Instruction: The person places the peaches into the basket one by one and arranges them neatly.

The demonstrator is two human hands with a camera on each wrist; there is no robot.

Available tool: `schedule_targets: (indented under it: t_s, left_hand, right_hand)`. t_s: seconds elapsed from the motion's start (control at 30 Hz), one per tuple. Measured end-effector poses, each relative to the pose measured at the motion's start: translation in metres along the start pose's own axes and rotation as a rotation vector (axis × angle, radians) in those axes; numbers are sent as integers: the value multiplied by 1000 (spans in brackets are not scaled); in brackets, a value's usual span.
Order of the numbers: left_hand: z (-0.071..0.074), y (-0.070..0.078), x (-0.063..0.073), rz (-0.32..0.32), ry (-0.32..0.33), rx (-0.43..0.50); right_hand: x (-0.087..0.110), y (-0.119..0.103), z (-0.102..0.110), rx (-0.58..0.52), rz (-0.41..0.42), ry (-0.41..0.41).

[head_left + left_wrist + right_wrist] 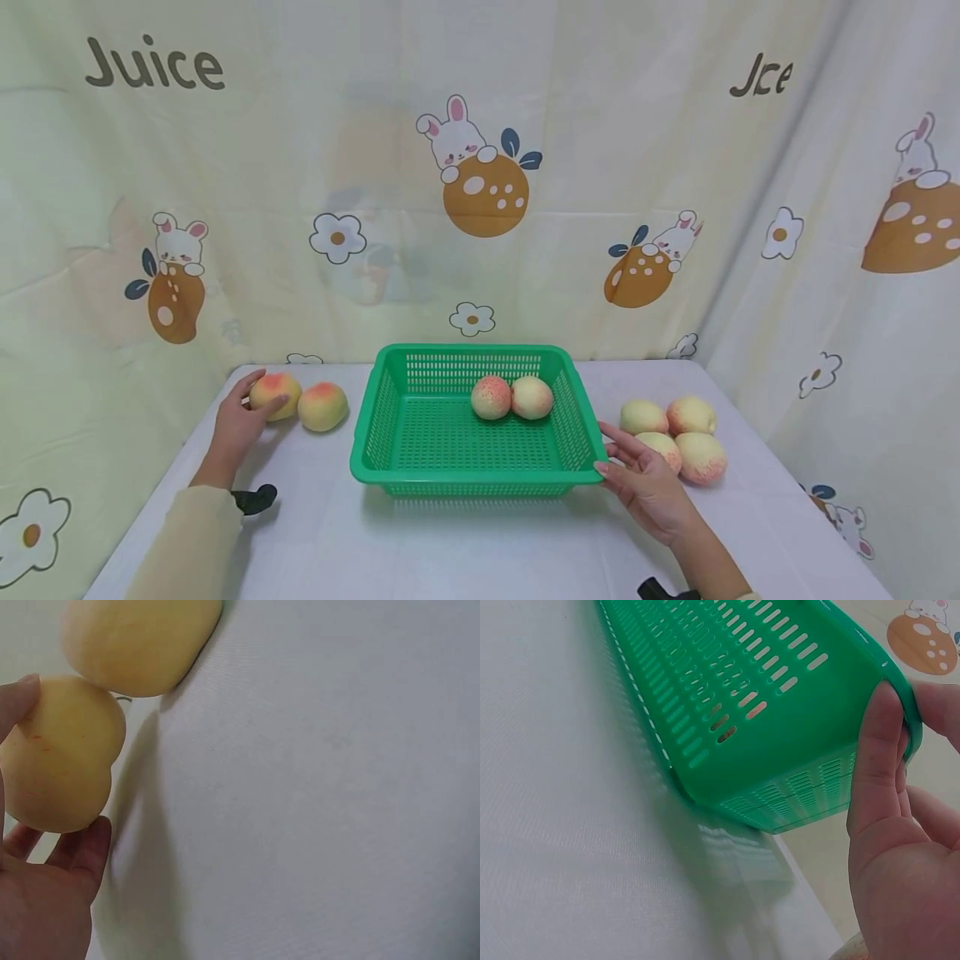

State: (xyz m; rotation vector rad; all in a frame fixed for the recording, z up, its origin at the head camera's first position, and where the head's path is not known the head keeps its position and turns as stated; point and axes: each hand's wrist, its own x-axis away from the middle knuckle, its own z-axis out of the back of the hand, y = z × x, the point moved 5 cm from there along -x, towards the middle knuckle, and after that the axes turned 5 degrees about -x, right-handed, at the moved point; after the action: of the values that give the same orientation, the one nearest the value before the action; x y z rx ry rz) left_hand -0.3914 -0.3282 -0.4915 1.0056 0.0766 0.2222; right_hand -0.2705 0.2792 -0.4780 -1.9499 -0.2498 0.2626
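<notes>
At the left of the table, my left hand (234,432) grips a yellow peach with a red blush (273,393), thumb on one side and fingers on the other. In the left wrist view that peach's cleft underside shows between thumb and fingers. Beside it sits a second yellow-red peach (324,407). My right hand (651,492) pinches the rim of a green plastic basket (480,477) at its near right corner. Inside the basket, toward the back right, a pink speckled peach (491,398) and a paler peach (532,398) lie side by side.
Several pale pink-yellow peaches (701,458) are grouped right of the basket, just behind my right hand. A white cloth covers the table (315,533). A printed curtain (285,150) hangs behind and along the sides.
</notes>
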Motion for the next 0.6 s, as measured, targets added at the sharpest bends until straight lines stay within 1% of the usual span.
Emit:
schedule_targets:
  t_s: [0.13, 0.2, 0.43, 0.6]
  left_hand:
    - [1, 0, 3, -26, 18, -8]
    - [3, 0, 4, -28, 26, -9]
    - [6, -1, 7, -13, 40, 2]
    - [6, -2, 10, -19, 63, 11]
  right_hand:
    - [0, 0, 0, 1, 0, 0]
    - [0, 0, 0, 1, -1, 1]
    - [0, -1, -1, 0, -5, 3]
    - [1, 0, -1, 3, -16, 8]
